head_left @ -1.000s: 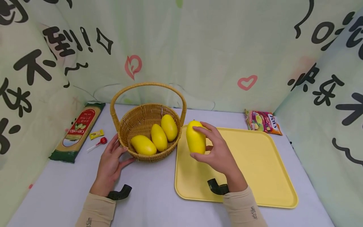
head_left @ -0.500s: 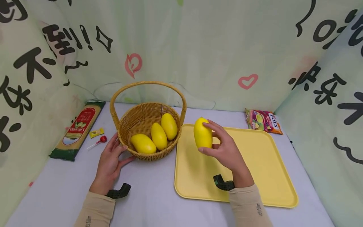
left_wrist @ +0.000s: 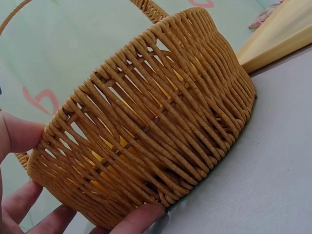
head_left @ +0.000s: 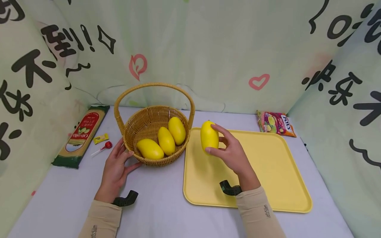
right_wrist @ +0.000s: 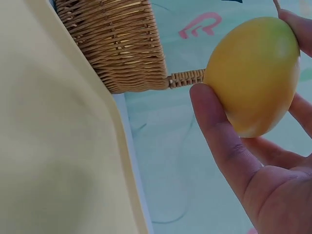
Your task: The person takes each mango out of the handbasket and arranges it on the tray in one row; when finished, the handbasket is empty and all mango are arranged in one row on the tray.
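Note:
My right hand pinches a yellow mango between thumb and fingers, holding it upright above the left part of a yellow tray. In the right wrist view the mango shows a greenish patch near its upper end. On the left stands a round wicker basket with a tall handle. Three more mangoes lie in it, such as the front one. My left hand holds the basket's near left side. In the left wrist view, fingers and thumb touch the woven wall.
Left of the basket lie a long Olivoila packet, a small yellow wrapped candy and a red lollipop. A purple Fox's candy bag lies behind the tray. Printed curtains enclose the white table at the back and both sides.
My right hand has carried the mango right and slightly away from me, then a little back left. The left hand stays at the basket. The head view has shifted slightly.

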Demonstrator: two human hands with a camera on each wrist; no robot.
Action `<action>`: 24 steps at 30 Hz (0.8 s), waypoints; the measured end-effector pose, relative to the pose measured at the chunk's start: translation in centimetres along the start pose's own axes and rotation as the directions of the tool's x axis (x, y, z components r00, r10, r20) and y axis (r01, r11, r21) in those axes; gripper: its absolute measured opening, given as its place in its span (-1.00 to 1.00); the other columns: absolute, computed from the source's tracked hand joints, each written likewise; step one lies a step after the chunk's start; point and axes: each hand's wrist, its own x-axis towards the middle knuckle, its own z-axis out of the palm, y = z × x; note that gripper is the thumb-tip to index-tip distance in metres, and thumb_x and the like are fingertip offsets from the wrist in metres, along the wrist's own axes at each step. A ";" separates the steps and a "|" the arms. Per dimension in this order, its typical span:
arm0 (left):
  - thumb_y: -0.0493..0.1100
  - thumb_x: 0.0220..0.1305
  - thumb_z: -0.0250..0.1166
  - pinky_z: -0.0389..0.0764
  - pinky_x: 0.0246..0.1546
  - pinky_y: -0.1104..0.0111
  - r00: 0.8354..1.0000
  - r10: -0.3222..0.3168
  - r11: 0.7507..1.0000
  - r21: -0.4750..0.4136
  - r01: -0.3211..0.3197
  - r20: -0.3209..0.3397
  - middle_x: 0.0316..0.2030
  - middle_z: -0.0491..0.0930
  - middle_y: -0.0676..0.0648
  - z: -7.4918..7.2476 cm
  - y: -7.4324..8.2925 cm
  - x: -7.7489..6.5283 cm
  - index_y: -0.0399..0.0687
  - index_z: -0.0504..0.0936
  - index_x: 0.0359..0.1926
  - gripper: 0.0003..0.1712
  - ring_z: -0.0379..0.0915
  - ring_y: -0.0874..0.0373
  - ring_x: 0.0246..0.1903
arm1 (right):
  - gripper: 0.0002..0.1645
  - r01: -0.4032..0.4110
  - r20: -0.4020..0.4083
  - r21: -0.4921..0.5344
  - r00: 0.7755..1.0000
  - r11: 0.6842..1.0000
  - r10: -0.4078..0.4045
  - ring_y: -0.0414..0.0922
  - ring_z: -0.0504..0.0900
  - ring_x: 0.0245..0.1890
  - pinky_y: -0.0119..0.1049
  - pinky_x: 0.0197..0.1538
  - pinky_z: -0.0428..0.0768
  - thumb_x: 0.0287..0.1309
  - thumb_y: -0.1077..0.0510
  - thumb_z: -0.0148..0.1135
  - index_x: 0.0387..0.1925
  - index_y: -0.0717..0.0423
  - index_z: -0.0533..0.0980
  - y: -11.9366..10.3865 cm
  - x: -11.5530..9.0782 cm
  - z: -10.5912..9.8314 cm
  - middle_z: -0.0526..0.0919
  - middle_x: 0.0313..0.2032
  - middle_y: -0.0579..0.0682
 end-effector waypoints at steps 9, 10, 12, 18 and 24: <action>-0.27 0.58 0.08 0.70 0.14 -0.08 1.000 0.006 1.000 0.005 -0.006 -0.001 0.70 0.01 0.11 0.0 0.0 0.0 0.54 0.08 0.66 -0.16 0.21 -0.07 0.55 | -0.04 -0.003 -0.026 -0.116 1.000 0.993 0.000 0.26 0.51 0.31 0.12 0.18 0.75 0.19 0.05 0.57 0.56 -0.22 0.34 1.3 0.6 0.5 0.19 0.64 -0.08; -0.27 0.58 0.08 0.70 0.14 -0.07 1.000 0.005 1.000 0.004 -0.005 -0.002 0.70 0.01 0.11 0.0 -0.1 0.0 0.54 0.08 0.66 -0.16 0.21 -0.07 0.55 | -0.04 -0.002 -0.029 -0.130 1.000 0.991 -0.002 0.27 0.51 0.31 0.13 0.18 0.75 0.19 0.03 0.57 0.57 -0.21 0.34 1.4 0.6 0.6 0.19 0.64 -0.07; -0.27 0.58 0.08 0.70 0.14 -0.07 1.000 0.002 1.000 0.002 -0.002 -0.003 0.70 0.00 0.10 0.0 -0.1 0.0 0.54 0.08 0.66 -0.16 0.21 -0.07 0.55 | -0.03 -0.001 -0.034 -0.147 0.999 0.989 -0.004 0.28 0.52 0.32 0.13 0.17 0.75 0.20 0.02 0.57 0.58 -0.17 0.33 1.6 0.7 0.7 0.19 0.65 -0.04; -0.26 0.57 0.09 0.70 0.14 -0.08 1.000 -0.005 1.000 -0.001 0.005 -0.011 0.70 -0.01 0.12 0.1 0.0 0.1 0.56 0.08 0.66 -0.15 0.21 -0.07 0.56 | -0.02 0.000 -0.035 -0.180 0.999 0.984 -0.006 0.34 0.50 0.36 0.11 0.18 0.76 0.25 0.02 0.53 0.60 -0.06 0.29 2.2 0.9 0.9 0.07 0.67 0.14; -0.26 0.58 0.09 0.70 0.14 -0.08 1.000 -0.014 1.000 0.006 0.014 -0.017 0.71 -0.03 0.13 0.1 0.0 0.0 0.58 0.07 0.66 -0.15 0.20 -0.07 0.56 | -0.03 -0.016 -0.044 -0.230 0.999 0.973 0.006 0.34 0.52 0.37 0.07 0.18 0.76 0.24 0.02 0.54 0.60 -0.03 0.30 2.9 1.2 1.4 0.07 0.67 0.20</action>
